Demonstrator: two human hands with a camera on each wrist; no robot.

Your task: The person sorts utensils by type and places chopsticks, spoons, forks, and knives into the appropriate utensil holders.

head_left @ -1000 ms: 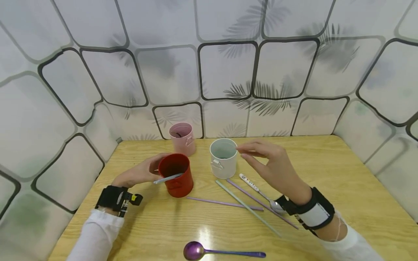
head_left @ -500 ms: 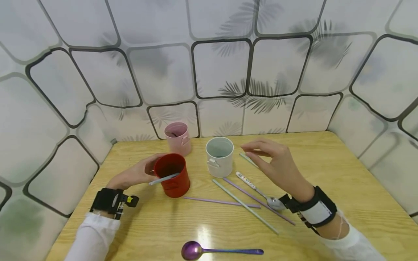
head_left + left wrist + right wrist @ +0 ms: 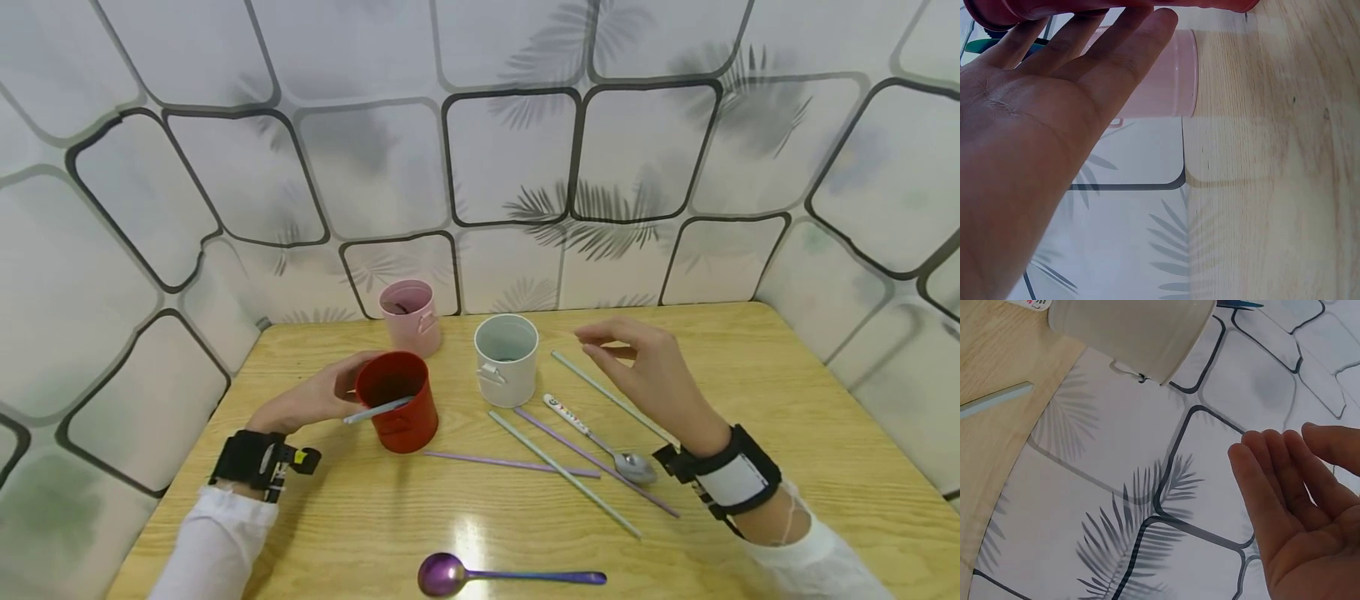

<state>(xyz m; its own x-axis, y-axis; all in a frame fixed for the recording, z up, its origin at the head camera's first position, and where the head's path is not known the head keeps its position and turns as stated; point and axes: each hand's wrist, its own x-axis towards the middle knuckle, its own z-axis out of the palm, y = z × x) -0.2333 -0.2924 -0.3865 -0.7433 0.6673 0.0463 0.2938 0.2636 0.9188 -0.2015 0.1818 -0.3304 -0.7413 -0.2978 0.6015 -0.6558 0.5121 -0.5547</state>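
My left hand (image 3: pixel 318 396) holds the red bucket (image 3: pixel 408 421) from its left side; in the left wrist view its fingers (image 3: pixel 1125 65) lie along the red wall. A pale blue stick (image 3: pixel 378 410) leans out over that bucket's rim. To the right of the white bucket (image 3: pixel 506 375), my right hand (image 3: pixel 648 371) hovers with nothing in it, fingers bent loosely and thumb apart from them. Below that hand lie a pale green chopstick-like stick (image 3: pixel 592 382) and a spoon with a white patterned handle (image 3: pixel 566 412).
A pink bucket (image 3: pixel 412 325) stands behind the red one. Two purple sticks (image 3: pixel 517 463) and another pale green stick (image 3: pixel 570 475) lie crossed mid-table. Near the front edge is a purple metallic spoon (image 3: pixel 442 575). A patterned wall covering (image 3: pixel 517 167) rises behind the table.
My right hand has moved right, away from the white bucket's rim, uncovering the pale green stick beneath it. The left hand keeps its hold on the red bucket. The head view has shifted slightly.
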